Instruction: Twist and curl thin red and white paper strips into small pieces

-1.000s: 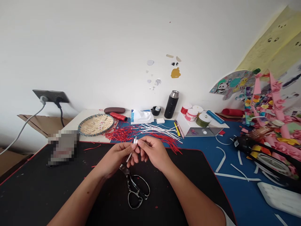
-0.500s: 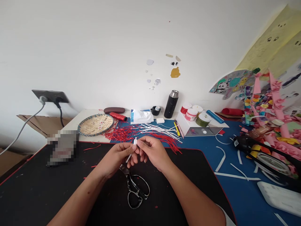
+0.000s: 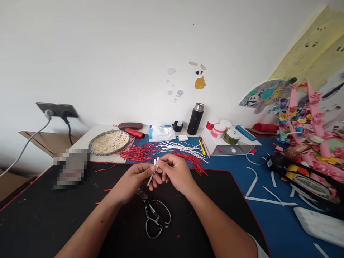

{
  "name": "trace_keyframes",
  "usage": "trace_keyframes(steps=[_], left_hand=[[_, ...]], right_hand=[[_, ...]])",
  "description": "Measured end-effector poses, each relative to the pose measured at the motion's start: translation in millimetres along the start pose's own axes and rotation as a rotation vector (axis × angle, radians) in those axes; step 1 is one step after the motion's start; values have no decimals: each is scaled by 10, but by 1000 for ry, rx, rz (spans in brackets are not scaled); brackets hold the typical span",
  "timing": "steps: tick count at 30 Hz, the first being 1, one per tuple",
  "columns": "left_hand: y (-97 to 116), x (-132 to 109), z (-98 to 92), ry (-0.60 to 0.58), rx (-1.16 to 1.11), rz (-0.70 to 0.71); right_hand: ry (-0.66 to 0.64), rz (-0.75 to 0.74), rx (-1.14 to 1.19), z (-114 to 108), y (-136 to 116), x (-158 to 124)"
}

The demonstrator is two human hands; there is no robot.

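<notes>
My left hand (image 3: 134, 180) and my right hand (image 3: 174, 173) meet above a black desk mat (image 3: 53, 222). Between their fingertips, both pinch a narrow white paper strip (image 3: 151, 178), which slants down to the left. Its upper end appears folded or doubled, though the fingers partly hide it. Black-handled scissors (image 3: 154, 218) lie shut on the mat just below my hands, with their blades partly under my left hand. Red cords (image 3: 138, 153) and white strips (image 3: 182, 148) lie in loose bunches just beyond my fingers.
A woven bamboo tray (image 3: 109, 142) and a red thread spool (image 3: 134, 133) stand at the back, near a tissue pack (image 3: 161, 133) and black flask (image 3: 195, 119). Paper strips lie on the blue mat (image 3: 268, 222). A colourful paper craft (image 3: 309, 125) rises at right.
My hands have shifted slightly, and the white strip now slants more to the right at its top. The scissors and surrounding items stay put, apart from a small shift of the whole view.
</notes>
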State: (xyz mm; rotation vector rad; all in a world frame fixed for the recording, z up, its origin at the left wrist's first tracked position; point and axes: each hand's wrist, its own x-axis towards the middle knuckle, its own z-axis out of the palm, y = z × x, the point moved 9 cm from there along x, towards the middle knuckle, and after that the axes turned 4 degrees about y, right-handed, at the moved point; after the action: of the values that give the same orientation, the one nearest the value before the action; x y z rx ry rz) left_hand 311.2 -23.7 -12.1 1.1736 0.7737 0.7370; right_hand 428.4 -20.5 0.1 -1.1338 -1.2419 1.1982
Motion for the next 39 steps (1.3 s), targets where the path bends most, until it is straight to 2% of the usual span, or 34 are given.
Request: trace_keyframes(steps=[7, 18, 24, 39], left_hand=[[10, 3, 18, -21, -78, -10], [126, -32, 122, -45, 112, 97], [151, -17, 108, -5, 131, 143], [136, 4, 43, 99, 218, 184]], right_hand=[[25, -49, -56, -22, -85, -18], [32, -69, -49, -11, -154, -40], [13, -65, -9, 23, -149, -44], [54, -70, -89, 10, -103, -61]])
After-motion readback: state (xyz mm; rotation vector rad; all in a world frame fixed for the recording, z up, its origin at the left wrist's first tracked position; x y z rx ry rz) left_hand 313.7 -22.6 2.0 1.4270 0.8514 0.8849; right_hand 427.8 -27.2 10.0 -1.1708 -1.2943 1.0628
